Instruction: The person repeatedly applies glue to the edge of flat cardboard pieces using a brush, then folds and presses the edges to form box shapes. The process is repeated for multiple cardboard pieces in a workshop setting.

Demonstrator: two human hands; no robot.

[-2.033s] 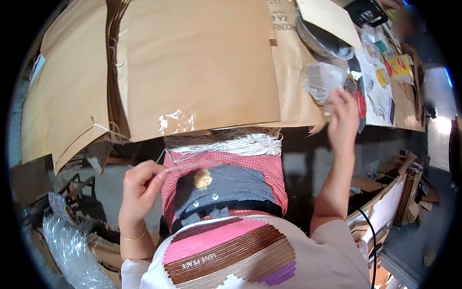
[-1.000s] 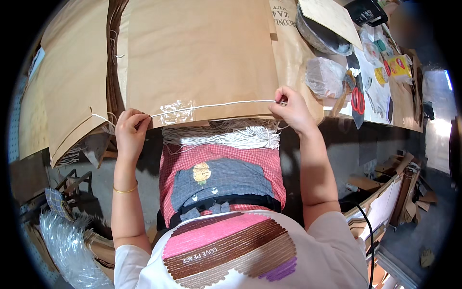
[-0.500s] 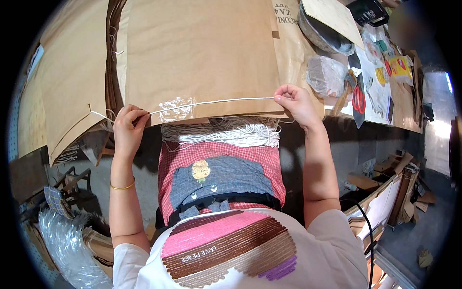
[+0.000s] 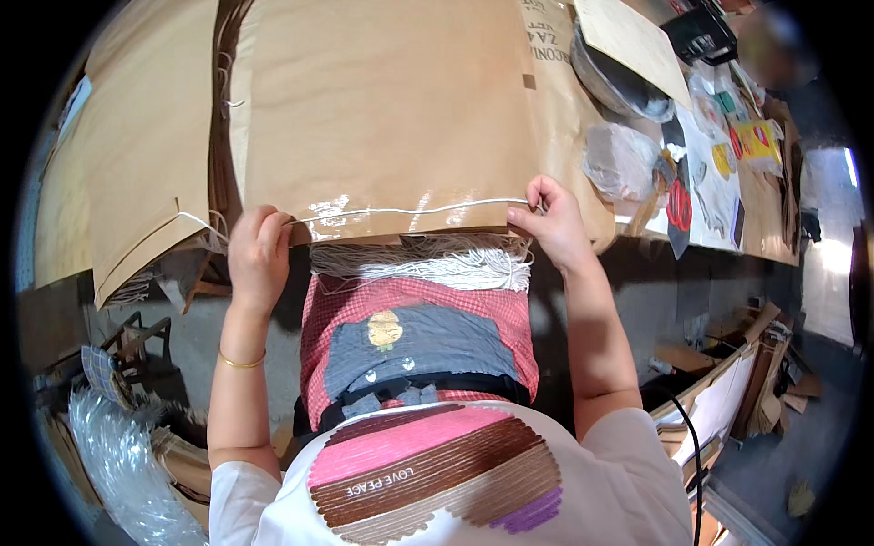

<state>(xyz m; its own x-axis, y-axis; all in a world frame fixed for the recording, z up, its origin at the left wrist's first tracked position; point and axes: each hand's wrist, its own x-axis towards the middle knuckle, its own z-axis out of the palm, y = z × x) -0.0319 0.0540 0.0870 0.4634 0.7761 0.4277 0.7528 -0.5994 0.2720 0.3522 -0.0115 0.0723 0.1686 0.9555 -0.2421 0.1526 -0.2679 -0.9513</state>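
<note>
A white cord (image 4: 401, 211) runs across the near edge of a brown paper sheet (image 4: 382, 100), on a shiny, wet-looking strip. My left hand (image 4: 259, 250) is closed, pinching the cord's left end at the sheet's near left corner. At the right end, my right hand (image 4: 551, 223) pinches the cord between thumb and finger. Between the hands the cord lies nearly straight, with a slight bend. Below the table edge, a bundle of white cords (image 4: 423, 264) rests across my lap on a red checked apron (image 4: 319, 341).
Left of the sheet stands a stack of brown paper (image 4: 146, 136) with a cord along its near edge. To the right are a bowl (image 4: 605, 82) under a board (image 4: 633, 45), a plastic-wrapped bundle (image 4: 622, 162), a brush (image 4: 657, 182) and red-handled scissors (image 4: 679, 205).
Both hands have moved slightly nearer, and the cord has come down along the sheet's near edge. It is less taut. More shiny wet patches show along the strip.
</note>
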